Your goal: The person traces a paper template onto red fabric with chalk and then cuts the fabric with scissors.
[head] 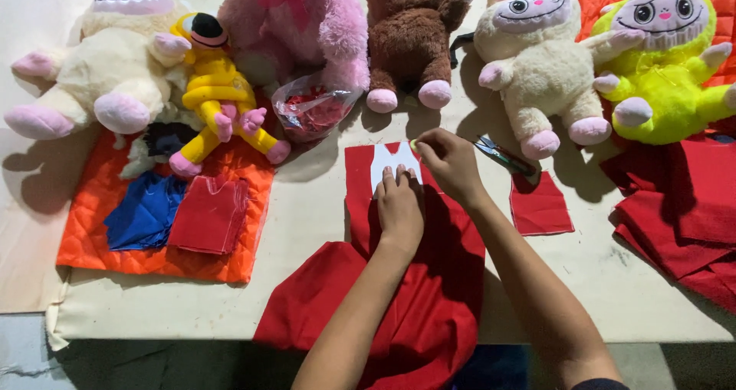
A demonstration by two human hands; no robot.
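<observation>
The left hand (399,206) lies flat, fingers spread, pinning a white paper pattern (395,162) to red fabric (429,283) on the bench (307,206). The right hand (451,162) pinches a small pale marker at the pattern's top edge. Scissors (502,156) lie just right; plush toys (537,60) sit beyond.

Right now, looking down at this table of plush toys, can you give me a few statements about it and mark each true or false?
1. The left hand lies flat on a white pattern piece on red cloth. True.
2. The right hand grips the scissors. False: they lie on the table beside it.
3. The brown plush toy sits between a pink plush toy and a cream plush toy. True.
4. The blue fabric lies on a green mat. False: it lies on an orange quilted mat.
</observation>
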